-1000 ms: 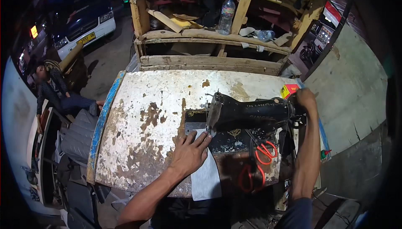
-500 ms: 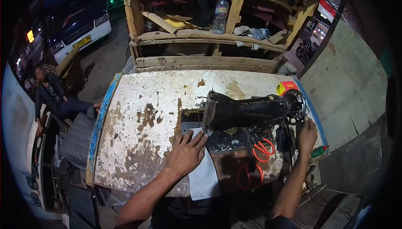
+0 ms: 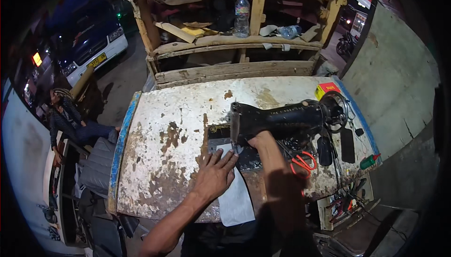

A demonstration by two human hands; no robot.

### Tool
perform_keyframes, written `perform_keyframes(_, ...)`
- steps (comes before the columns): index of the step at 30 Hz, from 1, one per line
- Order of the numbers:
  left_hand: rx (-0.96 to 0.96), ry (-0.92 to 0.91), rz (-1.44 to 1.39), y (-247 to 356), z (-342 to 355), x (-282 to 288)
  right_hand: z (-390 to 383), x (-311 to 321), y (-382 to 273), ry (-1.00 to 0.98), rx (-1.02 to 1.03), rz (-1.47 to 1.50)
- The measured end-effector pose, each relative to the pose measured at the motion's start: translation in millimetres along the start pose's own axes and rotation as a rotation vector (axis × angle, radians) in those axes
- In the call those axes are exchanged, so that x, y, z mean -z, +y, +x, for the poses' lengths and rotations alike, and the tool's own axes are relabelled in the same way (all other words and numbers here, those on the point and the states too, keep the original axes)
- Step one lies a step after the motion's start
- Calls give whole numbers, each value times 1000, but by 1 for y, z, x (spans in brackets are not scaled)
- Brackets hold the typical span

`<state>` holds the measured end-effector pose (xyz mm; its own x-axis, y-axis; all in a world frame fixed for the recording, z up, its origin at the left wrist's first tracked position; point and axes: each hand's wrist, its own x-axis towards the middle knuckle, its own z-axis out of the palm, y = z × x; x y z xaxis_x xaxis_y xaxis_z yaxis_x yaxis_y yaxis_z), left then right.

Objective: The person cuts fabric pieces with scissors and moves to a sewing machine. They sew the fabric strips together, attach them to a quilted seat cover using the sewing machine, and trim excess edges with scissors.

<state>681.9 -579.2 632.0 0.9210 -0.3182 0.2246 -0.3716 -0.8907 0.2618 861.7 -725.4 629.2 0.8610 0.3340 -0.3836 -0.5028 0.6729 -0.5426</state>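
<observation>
A black sewing machine (image 3: 282, 117) stands on the worn white tabletop (image 3: 155, 116). My left hand (image 3: 216, 175) lies flat beside its needle area, fingers spread, their tips on the upper end of a pale grey-white strip of material (image 3: 236, 200). That strip runs from under the needle end down over the table's front edge. My right hand (image 3: 259, 139) reaches beneath the machine's arm, close behind the needle end; its fingers are hidden there. Just right of my right forearm lie scissors with orange-red handles (image 3: 304, 164), partly covered by it.
A red and yellow box (image 3: 327, 89) sits behind the handwheel (image 3: 334, 111). At the right edge lies a green bottle (image 3: 369, 161), above an open drawer of tools (image 3: 347, 205). A wooden shelf (image 3: 235, 70) rises behind the table. At left, a person (image 3: 75, 121) is seated.
My right hand has left the handwheel and moved left, in under the machine's arm. My left hand stays on the strip. The whole view has shifted slightly.
</observation>
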Motion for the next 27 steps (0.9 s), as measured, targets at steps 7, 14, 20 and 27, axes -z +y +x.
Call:
perform_keyframes(7,11,-21,2,-3,-4,-2,35,31,14,-221,123,-75)
perform_keyframes(14,-24,16,-34,-5,9,1,0,11,-7,59,128,-373)
perform_keyframes(20,-58,65,-47,-17,13,-1,-95,13,7,51,448,-1805)
perform_keyframes(27,-100,97,-78,-8,15,6,-204,20,79,170,582,-1874)
